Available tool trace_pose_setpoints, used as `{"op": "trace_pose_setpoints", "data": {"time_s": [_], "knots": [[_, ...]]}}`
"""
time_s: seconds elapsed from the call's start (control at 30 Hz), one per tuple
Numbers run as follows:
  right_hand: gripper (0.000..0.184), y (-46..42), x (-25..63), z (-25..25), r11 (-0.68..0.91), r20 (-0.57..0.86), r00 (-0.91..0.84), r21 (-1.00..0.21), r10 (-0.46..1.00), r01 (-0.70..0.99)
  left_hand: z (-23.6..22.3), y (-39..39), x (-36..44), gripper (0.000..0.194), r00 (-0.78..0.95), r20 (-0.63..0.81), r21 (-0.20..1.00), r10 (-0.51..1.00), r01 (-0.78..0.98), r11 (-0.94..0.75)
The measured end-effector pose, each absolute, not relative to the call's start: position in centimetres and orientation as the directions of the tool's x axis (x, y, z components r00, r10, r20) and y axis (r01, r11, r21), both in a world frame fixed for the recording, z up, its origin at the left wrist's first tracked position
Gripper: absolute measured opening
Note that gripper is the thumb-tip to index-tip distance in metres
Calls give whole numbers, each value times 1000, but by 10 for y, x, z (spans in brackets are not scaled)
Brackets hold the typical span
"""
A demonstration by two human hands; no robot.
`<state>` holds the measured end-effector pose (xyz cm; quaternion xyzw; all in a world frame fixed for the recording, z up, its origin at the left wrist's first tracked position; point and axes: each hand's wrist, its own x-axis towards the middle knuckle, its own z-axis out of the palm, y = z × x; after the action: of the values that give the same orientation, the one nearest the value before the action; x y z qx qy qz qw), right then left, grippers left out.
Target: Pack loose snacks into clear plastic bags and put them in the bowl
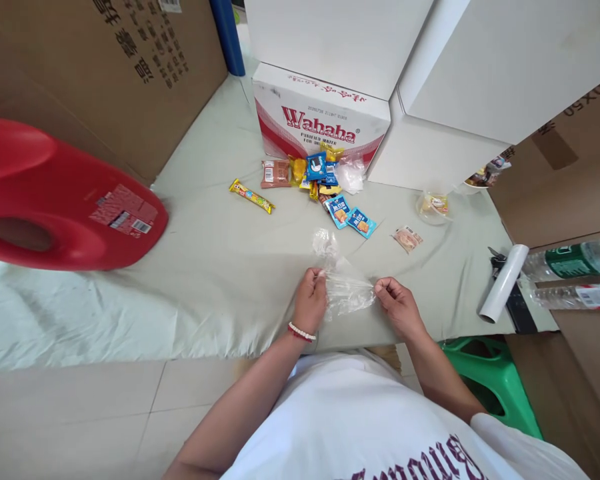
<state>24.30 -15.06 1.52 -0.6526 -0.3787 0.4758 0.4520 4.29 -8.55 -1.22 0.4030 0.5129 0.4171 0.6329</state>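
A thin clear plastic bag (349, 290) is stretched between my two hands, low over the table. My left hand (311, 297), with a beaded bracelet at the wrist, is closed on the bag's left side. The fingers of my right hand (396, 303) pinch its right end. Crumpled clear film (325, 243) bunches up beyond my left hand. Farther back lie two blue snack packets (350, 217), a heap of small packaged snacks (323, 170) and a yellow stick-shaped packet (251, 196). To the right is a small pinkish packet (407, 238).
A white and red Wahaba-style water carton (325, 120) stands behind the snacks. On the left is a big red jug (70, 200). At right are a clear round tub (434, 205), a white roll (503, 283), plastic bottles (570, 261) and a green stool (500, 380) below the table edge.
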Motion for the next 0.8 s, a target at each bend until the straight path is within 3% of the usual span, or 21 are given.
{"op": "trace_pose_setpoints", "data": {"time_s": [0.17, 0.23, 0.4, 0.57, 0.67, 0.8], "knots": [[37, -161, 248, 10, -382, -369, 268, -924, 890, -3, -10, -85, 43, 43, 120, -355, 911, 927, -176, 372], [38, -164, 250, 11, -371, -345, 322, -928, 882, 22, -12, -85, 43, 46, 127, -350, 913, 928, -174, 368], [33, -158, 244, 18, -214, -57, 388, -902, 920, 376, -16, -87, 45, 58, 130, -342, 917, 931, -168, 361], [29, -146, 227, 12, -142, 10, 248, -796, 969, 588, -16, -86, 45, 65, 131, -339, 929, 932, -111, 353], [27, -141, 226, 6, -143, -11, 243, -837, 970, 529, -15, -86, 44, 68, 126, -339, 932, 932, -89, 351], [30, -140, 242, 3, -258, -154, 308, -908, 939, 331, -12, -85, 42, 72, 147, -367, 920, 919, -88, 382]]}}
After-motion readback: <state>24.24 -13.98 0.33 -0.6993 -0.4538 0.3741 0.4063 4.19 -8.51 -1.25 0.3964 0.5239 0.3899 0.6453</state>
